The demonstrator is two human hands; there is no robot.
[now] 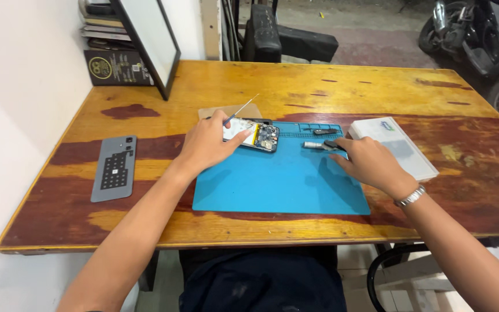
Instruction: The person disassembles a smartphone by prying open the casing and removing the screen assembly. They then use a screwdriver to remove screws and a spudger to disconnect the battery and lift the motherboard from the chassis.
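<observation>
While my left hand [206, 141] rests on the opened phone [252, 135], its fingers are curled and pinched round a thin screwdriver [241, 110], w/ the metal shaft sticking up and away toward the far side of the table. Thumb tip sits on the phone's near edge. Phone lies back-off at the top left of the blue work mat [278, 182], circuit board end pointing right, battery partly hidden under my fingers. My right hand [368, 162] lies palm down at the mat's right edge, fingers bent over a dark-and-silver tool [320, 145]; fingertips touch its dark end, but can't tell if they actually grip it. 1 small dark part [324, 132] lies just beyond that tool, near the mat's tray slots. White flat box [399, 145] sits just right of my right hand, touching the mat edge. Grey phone back cover [115, 167] lies well apart on the left of the wooden table [347, 86]. Metal watch band [410, 197] on my right wrist.
</observation>
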